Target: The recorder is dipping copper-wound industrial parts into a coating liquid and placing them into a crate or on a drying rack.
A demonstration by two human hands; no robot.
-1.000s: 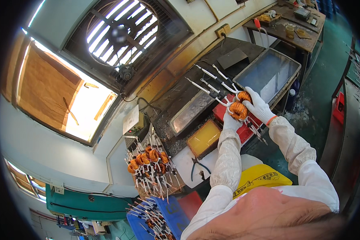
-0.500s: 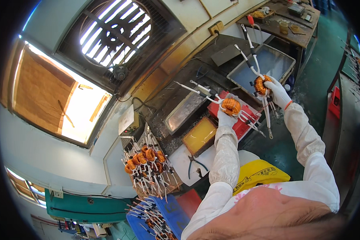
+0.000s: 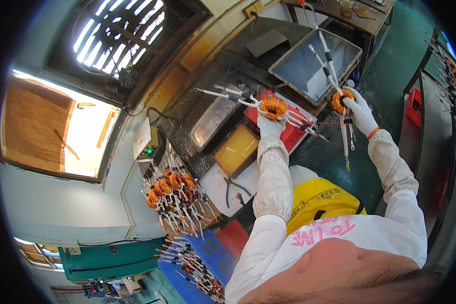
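Note:
My left hand (image 3: pixel 270 128), in a white glove, is closed on a ring-shaped copper-wound coil (image 3: pixel 273 107) with white-sleeved leads sticking out on both sides. It is above a red box (image 3: pixel 291 137). Farther right, my gloved right hand (image 3: pixel 361 113) grips a second ring coil (image 3: pixel 342 102) by its right side, near the metal tray. Two of that coil's long leads point up over the grey metal tray (image 3: pixel 299 66), while others hang downward. Leads of the left coil stretch across the red box. My fingertips are partly hidden behind both coils.
Left of my left arm are a pan of yellow material (image 3: pixel 235 150), a long trough with a shiny surface (image 3: pixel 219 121) and pliers (image 3: pixel 228 188). Several coils (image 3: pixel 172 181) are heaped beside a blue crate (image 3: pixel 213 256) holding more. A rack (image 3: pixel 420 137) stands at right.
The whole view has shifted, so the bench appears farther left and higher. My right hand has drawn its coil rightward from the grey tray, and the coil's hole now shows. Both coils remain held.

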